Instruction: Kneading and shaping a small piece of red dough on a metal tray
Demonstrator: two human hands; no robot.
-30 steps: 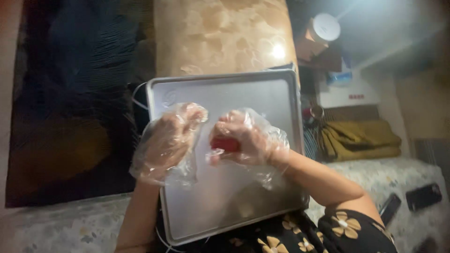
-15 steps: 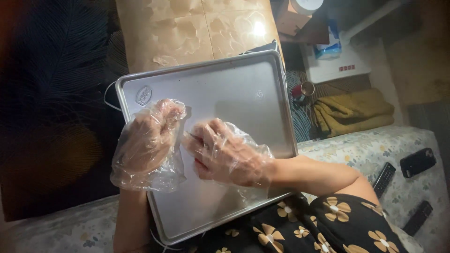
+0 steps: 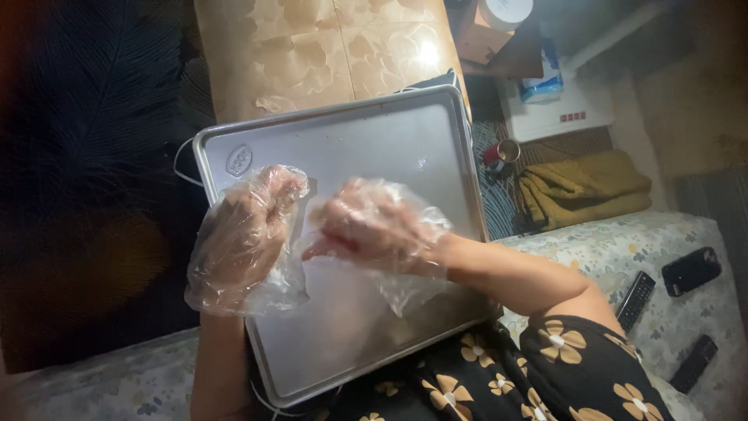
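Note:
Both hands wear loose clear plastic gloves over a bare silver baking tray (image 3: 389, 140) that rests on my lap. My left hand (image 3: 245, 234) is curled into a loose fist above the tray's left edge, and nothing shows inside it. My right hand (image 3: 374, 230) hovers over the tray's middle with its fingers bent down and pinched on a small red thing (image 3: 331, 248), which is mostly hidden under the fingers. The two hands are close together, and their gloves nearly touch.
A dark phone (image 3: 689, 269) and two remote controls (image 3: 635, 300) (image 3: 693, 362) lie on the floral sheet at right. Beyond it are a folded mustard blanket (image 3: 584, 191), a metal cup (image 3: 506, 152), a white box (image 3: 545, 117), a tiled floor (image 3: 312, 47) and a dark rug (image 3: 78, 156).
The right hand has turned palm down over the red thing, which showed clearly a second ago. The view has shifted, so the tray sits more to the right.

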